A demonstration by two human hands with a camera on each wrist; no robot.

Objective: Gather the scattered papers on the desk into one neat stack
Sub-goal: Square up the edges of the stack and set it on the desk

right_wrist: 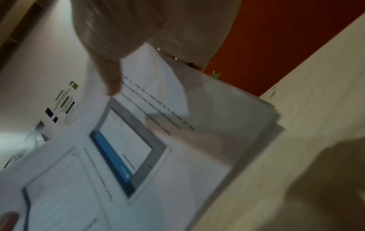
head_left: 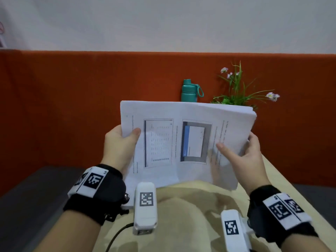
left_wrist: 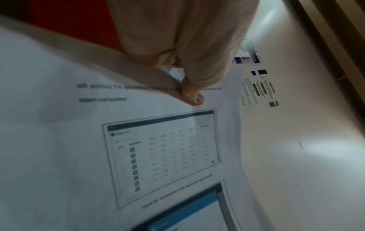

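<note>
The papers [head_left: 189, 140] are thin matt white sheets with printed text and figures, their edges slightly fanned. The desk [head_left: 269, 177] has a smooth pale wood-look surface. Behind it, the partition [head_left: 91, 99] looks like matt orange felt cloth, and the teal bottle [head_left: 189, 91] has a smooth satin finish.

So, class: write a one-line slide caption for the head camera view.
Both hands, left hand and right hand, hold a stack of white printed papers above the beige desk.
</note>
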